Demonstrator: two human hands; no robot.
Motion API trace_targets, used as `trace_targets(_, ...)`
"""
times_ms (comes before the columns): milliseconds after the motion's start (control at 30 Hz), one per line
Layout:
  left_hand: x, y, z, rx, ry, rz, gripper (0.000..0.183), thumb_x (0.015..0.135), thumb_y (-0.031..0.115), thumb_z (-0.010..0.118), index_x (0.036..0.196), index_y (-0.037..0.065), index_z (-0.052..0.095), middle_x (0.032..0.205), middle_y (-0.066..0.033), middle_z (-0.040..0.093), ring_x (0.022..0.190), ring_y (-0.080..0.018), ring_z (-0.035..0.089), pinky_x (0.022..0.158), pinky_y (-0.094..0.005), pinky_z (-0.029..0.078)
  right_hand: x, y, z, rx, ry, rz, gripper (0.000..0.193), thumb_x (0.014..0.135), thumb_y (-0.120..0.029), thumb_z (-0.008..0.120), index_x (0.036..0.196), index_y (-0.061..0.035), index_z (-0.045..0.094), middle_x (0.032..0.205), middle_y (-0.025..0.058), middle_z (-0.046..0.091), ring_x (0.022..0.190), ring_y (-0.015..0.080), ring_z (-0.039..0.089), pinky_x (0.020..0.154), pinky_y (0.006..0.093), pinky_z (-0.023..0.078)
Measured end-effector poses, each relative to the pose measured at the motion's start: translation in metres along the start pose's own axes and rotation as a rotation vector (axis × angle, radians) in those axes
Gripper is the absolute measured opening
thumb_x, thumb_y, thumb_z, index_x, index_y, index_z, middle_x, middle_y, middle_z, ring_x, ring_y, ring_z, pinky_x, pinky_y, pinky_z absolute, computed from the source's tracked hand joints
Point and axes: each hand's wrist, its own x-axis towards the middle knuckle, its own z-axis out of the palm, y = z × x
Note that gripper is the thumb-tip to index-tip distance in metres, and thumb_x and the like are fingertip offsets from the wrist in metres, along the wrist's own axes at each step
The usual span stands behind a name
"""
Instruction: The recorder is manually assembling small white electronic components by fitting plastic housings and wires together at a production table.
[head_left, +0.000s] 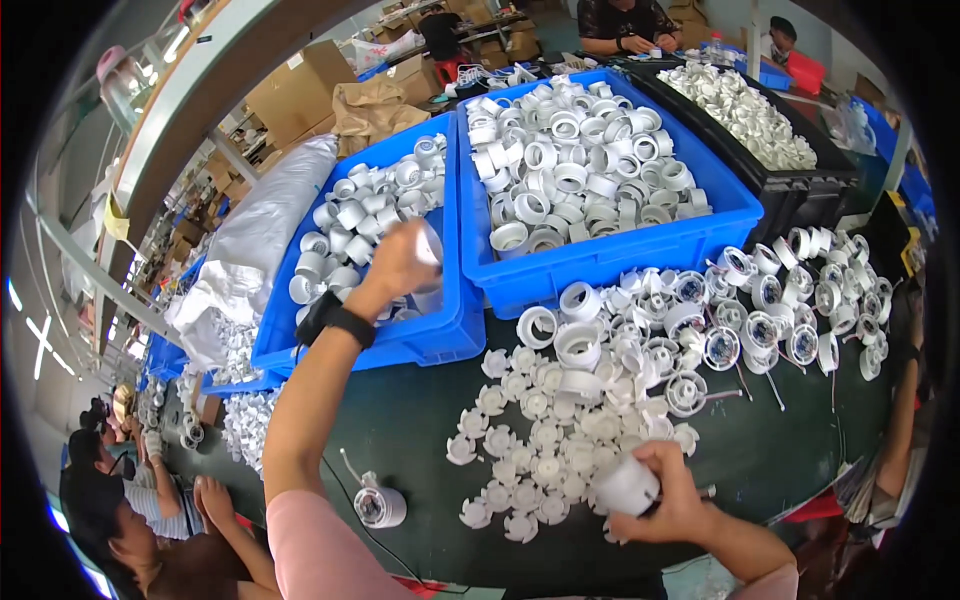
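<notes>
The right grip (pixel 683 502) clasps a white cup (pixel 625 485) sideways, perhaps for steadiness; whether the left grip (pixel 399 262) holds anything, I cannot tell.

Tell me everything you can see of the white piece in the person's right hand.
The white piece is a short, smooth cylinder, apparently plastic, tilted in the right hand, which clasps its right side. A small dark spot shows beside the grip. It partly covers some white petal-shaped parts in this view; whether it touches them isn't clear. Its inside is hidden.
</notes>
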Motion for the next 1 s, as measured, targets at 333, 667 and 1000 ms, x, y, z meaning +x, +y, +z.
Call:
trace_targets(333,-0.222,0.241,-0.067,-0.444,0.073,0.328,0.093,0.058,0.005,0.080,0.138,0.004,0.033,0.118,-0.0191,0.048,0.108,-0.0331,0.052,0.091,-0.0380,0.043,0.003,-0.082,-0.002,0.658,-0.033,0.052,0.063,0.078,-0.006,0.073,0.130,0.0002,0.039,0.123,0.0092,0.048,0.113,0.0174,0.049,0.096,0.0342,0.042)
trace_targets(667,-0.295,0.325,-0.010,-1.385,0.208,-0.083,0.042,0.098,0.030,0.038,0.121,-0.005,0.045,0.115,-0.0153,0.051,0.101,-0.0195,0.051,0.088,-0.0324,0.041,-0.068,-0.089,-0.005,-0.010,0.022,-0.228,0.072,0.071,-0.023,0.082,0.129,0.0027,0.048,0.105,0.0118,0.048,0.085,0.0178,0.056,0.069,0.0288,0.052)
trace_targets(1000,-0.321,0.324,0.014,-0.913,0.524,0.294,0.042,0.092,0.029,0.047,0.113,-0.006,0.049,0.107,-0.0205,0.054,0.093,-0.0291,0.053,0.081,-0.0388,0.044,-0.098,-0.080,0.018,0.218,0.002,-0.075,0.065,0.077,-0.018,0.078,0.129,0.0038,0.046,0.102,0.0103,0.044,0.080,0.0144,0.054,0.064,0.0262,0.049)
